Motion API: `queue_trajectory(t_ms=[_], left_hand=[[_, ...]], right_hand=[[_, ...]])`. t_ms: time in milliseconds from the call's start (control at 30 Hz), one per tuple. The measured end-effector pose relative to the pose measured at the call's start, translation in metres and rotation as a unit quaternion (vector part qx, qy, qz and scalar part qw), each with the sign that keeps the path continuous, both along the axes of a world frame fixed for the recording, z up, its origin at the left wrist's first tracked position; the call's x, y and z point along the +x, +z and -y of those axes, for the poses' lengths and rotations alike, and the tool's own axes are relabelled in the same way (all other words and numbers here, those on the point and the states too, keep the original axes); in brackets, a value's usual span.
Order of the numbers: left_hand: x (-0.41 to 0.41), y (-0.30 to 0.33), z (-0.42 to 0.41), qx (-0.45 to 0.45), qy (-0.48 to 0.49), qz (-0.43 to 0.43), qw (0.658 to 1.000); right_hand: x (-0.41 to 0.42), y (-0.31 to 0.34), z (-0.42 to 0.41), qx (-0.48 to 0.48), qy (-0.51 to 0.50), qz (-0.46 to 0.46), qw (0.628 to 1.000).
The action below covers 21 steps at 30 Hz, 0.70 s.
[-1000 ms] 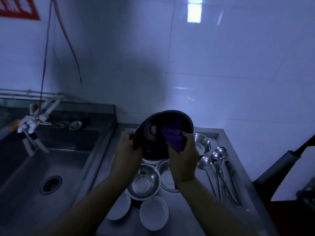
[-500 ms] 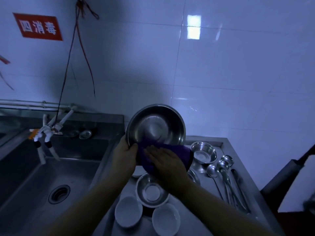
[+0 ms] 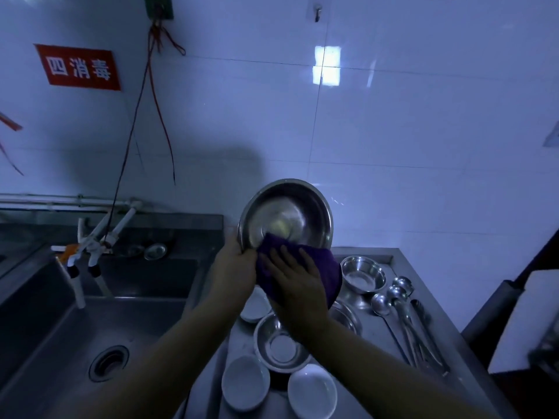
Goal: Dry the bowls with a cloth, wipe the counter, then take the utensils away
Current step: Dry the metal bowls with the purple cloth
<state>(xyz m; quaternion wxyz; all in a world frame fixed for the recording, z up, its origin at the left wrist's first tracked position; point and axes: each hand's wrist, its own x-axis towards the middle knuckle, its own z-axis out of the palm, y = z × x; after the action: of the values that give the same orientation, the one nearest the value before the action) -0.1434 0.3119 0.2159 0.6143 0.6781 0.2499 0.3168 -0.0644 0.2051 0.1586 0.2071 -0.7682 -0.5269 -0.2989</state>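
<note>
The step in hand is the first one, the drying of the bowls. The left hand (image 3: 233,272) grips the rim of the big bowl (image 3: 286,219) at its lower left edge and holds it tilted up in the air, above the bench (image 3: 393,328), with the inside turned to the person. The right hand (image 3: 298,285) lies with spread, nearly straight fingers on the purple cloth (image 3: 328,272) and presses it against the lower rim of this bowl. The cloth covers only the low part; the upper inside is bare and shining.

I judge that the next move calls for sliding the cloth around the inside, while the left hand turns the bowl, and then for putting it down on a free place. This place is not easy to find, because the bench is crowded.

On the bench I count three steel bowls: one at the back right (image 3: 363,275), one in the middle (image 3: 281,347), and one half hidden under the right wrist (image 3: 344,317). With the held one this makes four. There are three white bowls (image 3: 245,382): two in front and one behind the left hand. The ladles (image 3: 393,297) at the right seem to be three, with some long utensils (image 3: 426,334) beside them, which I cannot count. The wiping and the taking away are not yet begun.
</note>
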Motion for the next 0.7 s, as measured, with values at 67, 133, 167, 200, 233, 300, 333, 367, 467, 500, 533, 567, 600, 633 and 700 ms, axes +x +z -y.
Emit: queue_trajectory(t_ms=[67, 133, 167, 200, 233, 300, 333, 367, 467, 500, 533, 567, 600, 633, 700], left_hand=[[-0.002, 0.001, -0.005, 0.004, 0.004, -0.006, 1.0], [-0.008, 0.003, -0.016, 0.022, -0.006, -0.027, 0.999], [-0.013, 0.006, -0.023, 0.033, -0.018, -0.039, 0.999], [-0.019, 0.01, -0.031, 0.049, -0.033, -0.054, 0.997], [-0.025, 0.016, -0.04, 0.07, -0.053, -0.073, 0.993], [-0.034, 0.03, -0.056, 0.103, -0.111, -0.108, 0.983], [-0.037, 0.037, -0.062, 0.103, -0.135, -0.115, 0.979], [-0.038, 0.043, -0.064, 0.094, -0.146, -0.11, 0.979], [-0.042, 0.044, -0.055, 0.067, -0.082, -0.054, 0.993], [-0.044, 0.038, -0.049, 0.063, -0.057, -0.04, 0.996], [-0.046, 0.031, -0.042, 0.055, -0.048, -0.031, 0.997], [-0.049, 0.024, -0.036, 0.034, -0.054, -0.025, 0.998], [-0.051, 0.017, -0.03, 0.0, -0.066, -0.017, 0.998], [-0.053, 0.011, -0.025, -0.034, -0.074, -0.007, 0.997], [-0.054, 0.004, -0.02, -0.079, -0.053, 0.015, 0.995]], right_hand=[[-0.015, 0.0, -0.012, 0.029, 0.008, -0.029, 0.999], [-0.012, 0.0, -0.012, 0.033, 0.056, 0.003, 0.998], [-0.005, 0.001, -0.008, 0.015, 0.085, 0.039, 0.996], [0.004, 0.002, -0.001, -0.014, 0.109, 0.087, 0.99], [0.013, 0.004, 0.006, -0.052, 0.129, 0.14, 0.98], [0.03, 0.012, 0.02, -0.12, 0.152, 0.224, 0.955], [0.036, 0.016, 0.023, -0.128, 0.158, 0.249, 0.947], [0.038, 0.019, 0.023, -0.113, 0.16, 0.259, 0.946], [0.026, 0.028, 0.012, -0.014, 0.157, 0.246, 0.956], [0.018, 0.028, 0.007, 0.009, 0.151, 0.242, 0.958], [0.008, 0.028, 0.004, 0.022, 0.145, 0.235, 0.961], [-0.001, 0.026, 0.002, 0.029, 0.137, 0.225, 0.964], [-0.01, 0.024, 0.0, 0.036, 0.129, 0.21, 0.968], [-0.018, 0.021, -0.002, 0.045, 0.119, 0.194, 0.973], [-0.032, 0.017, -0.008, 0.062, 0.101, 0.162, 0.98]])
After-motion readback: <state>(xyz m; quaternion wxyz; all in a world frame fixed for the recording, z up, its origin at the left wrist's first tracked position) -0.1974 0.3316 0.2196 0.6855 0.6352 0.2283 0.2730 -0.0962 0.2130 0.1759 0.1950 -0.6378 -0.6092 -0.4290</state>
